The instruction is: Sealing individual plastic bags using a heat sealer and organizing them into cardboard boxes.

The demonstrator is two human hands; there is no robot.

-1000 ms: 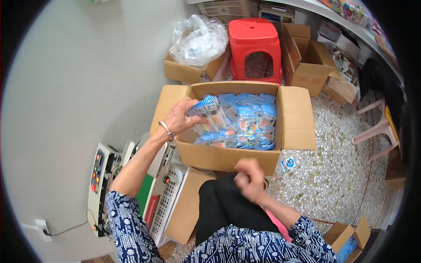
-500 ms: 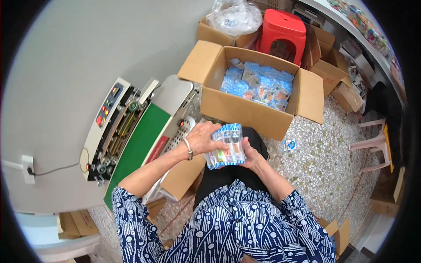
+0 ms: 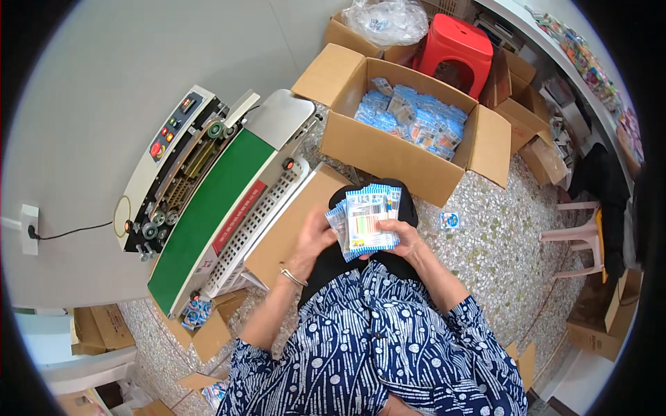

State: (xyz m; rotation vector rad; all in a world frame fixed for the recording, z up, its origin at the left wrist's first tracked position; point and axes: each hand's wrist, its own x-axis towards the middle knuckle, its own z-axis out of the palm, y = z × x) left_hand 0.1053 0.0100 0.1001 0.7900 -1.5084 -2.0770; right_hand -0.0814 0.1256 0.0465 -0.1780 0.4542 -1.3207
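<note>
My right hand (image 3: 406, 239) is closed on a small fanned stack of flat packets (image 3: 368, 222), its thumb across the front one. They are clear plastic with blue-and-white striped ends, and a barcode and coloured stripes show on the front packet. Just left of the stack is my left hand (image 3: 310, 244), a bangle on its wrist, its thumb apart from its fingers and near the packets' left edge. Its fingertips are partly blurred; I see nothing held in it. The stack is above my lap. Beyond it, an open cardboard box (image 3: 388, 156) holds many similar blue packets (image 3: 416, 118).
A machine with a green conveyor belt (image 3: 208, 215) and control panel stands at left, a cardboard piece (image 3: 295, 222) beside it. Behind the box are a red stool (image 3: 458, 45) and a clear plastic bag (image 3: 385, 24). One packet (image 3: 449, 220) lies on the speckled floor at right.
My left hand has come off the front of the packets and moved down to their left. The packets are now fanned in my right hand, and the view has shifted.
</note>
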